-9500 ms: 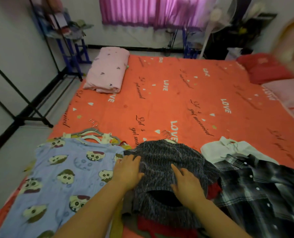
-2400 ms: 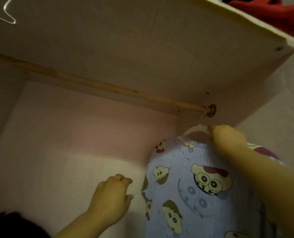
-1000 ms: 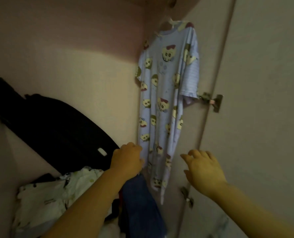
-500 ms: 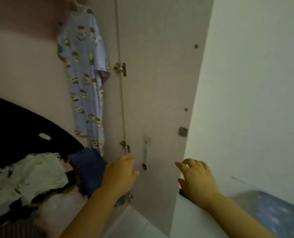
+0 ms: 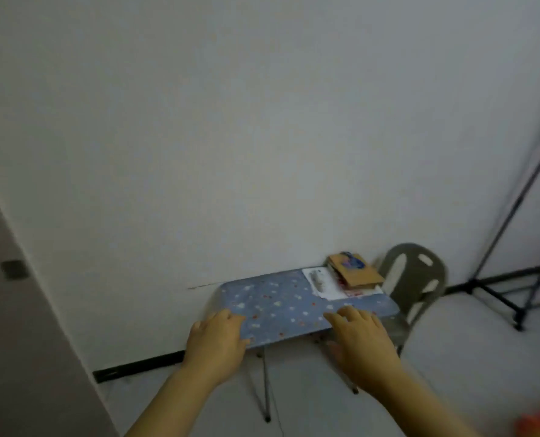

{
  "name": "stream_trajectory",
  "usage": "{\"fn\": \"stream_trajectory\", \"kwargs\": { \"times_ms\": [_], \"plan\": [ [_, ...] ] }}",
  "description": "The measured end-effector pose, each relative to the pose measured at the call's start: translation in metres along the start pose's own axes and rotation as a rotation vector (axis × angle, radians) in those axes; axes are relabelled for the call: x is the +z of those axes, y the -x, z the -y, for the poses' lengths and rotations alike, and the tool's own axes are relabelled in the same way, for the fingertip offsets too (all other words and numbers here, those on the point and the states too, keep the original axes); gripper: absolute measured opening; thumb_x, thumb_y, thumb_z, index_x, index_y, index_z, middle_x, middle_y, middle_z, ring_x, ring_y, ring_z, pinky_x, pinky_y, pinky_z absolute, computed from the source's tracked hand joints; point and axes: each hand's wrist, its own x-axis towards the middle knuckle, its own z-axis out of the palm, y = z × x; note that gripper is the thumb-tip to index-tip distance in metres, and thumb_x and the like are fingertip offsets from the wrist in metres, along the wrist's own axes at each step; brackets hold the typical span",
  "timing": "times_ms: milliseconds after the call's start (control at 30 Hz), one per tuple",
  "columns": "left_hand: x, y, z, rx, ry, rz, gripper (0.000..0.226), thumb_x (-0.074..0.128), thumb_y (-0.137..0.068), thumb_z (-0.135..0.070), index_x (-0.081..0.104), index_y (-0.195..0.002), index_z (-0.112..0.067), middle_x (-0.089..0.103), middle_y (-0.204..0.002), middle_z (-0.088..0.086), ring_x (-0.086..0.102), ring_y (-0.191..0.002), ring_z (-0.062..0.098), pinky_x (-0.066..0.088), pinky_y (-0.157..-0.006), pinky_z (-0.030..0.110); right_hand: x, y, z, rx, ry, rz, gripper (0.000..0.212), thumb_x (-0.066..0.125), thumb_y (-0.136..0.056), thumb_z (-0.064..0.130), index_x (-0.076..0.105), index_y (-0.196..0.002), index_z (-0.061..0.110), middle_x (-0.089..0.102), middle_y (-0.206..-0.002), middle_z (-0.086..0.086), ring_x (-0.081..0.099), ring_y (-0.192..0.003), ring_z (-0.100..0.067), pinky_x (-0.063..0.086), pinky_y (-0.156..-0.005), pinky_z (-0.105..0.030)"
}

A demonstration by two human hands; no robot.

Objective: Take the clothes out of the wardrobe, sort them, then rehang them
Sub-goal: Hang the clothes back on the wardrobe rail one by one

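Right now both hands hold nothing: the left hand (image 5: 215, 345) and the right hand (image 5: 361, 342) float low in the middle of the frame with loose, spread fingers. No clothes show, so I cannot tell how many are hung or which way any points. The brown panel (image 5: 16, 326) at the left edge is likely the wardrobe door, standing tall.
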Motion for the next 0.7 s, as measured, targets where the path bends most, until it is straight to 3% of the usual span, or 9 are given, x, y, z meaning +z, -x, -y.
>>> {"fn": "stream_trajectory", "kwargs": {
  "times_ms": [133, 333, 567, 700],
  "plan": [
    [0.025, -0.008, -0.097, 0.249, -0.005, 0.087, 0.050, 0.044, -0.097, -0.042, 0.033, -0.143, -0.025, 0.037, -0.143, -0.002, 0.036, -0.132, 0.020, 0.031, -0.107, 0.035, -0.016, 0.081, -0.072, 0.279, 0.031, 0.008, 0.049, 0.044, -0.095, 0.034, 0.033, -0.142, 0.029, 0.040, -0.138, 0.002, 0.035, -0.129, -0.020, 0.025, -0.108, -0.031],
    [0.077, 0.018, -0.245, 0.578, -0.028, 0.217, 0.045, 0.045, -0.095, -0.042, 0.040, -0.137, -0.025, 0.044, -0.135, -0.003, 0.043, -0.123, 0.018, 0.036, -0.099, 0.032, -0.017, 0.216, -0.163, 0.610, 0.055, 0.051, 0.049, 0.045, -0.093, 0.035, 0.034, -0.141, 0.028, 0.039, -0.140, 0.002, 0.036, -0.128, -0.021, 0.025, -0.108, -0.032],
    [0.128, 0.058, -0.419, 0.808, -0.057, 0.232, 0.048, 0.043, -0.095, -0.041, 0.037, -0.140, -0.025, 0.042, -0.139, -0.003, 0.041, -0.127, 0.018, 0.033, -0.102, 0.032, -0.022, 0.337, -0.280, 0.821, 0.026, 0.010, 0.048, 0.043, -0.096, 0.032, 0.032, -0.143, 0.029, 0.039, -0.141, 0.003, 0.035, -0.130, -0.019, 0.024, -0.109, -0.031],
    [0.152, 0.079, -0.526, 0.871, -0.021, 0.271, 0.042, 0.045, -0.094, -0.037, 0.046, -0.133, -0.024, 0.050, -0.131, -0.002, 0.047, -0.119, 0.019, 0.038, -0.099, 0.034, -0.027, 0.395, -0.353, 0.893, 0.030, 0.041, 0.051, 0.043, -0.098, 0.034, 0.028, -0.146, 0.025, 0.035, -0.144, 0.000, 0.033, -0.131, -0.022, 0.024, -0.109, -0.033]
  ]
}}
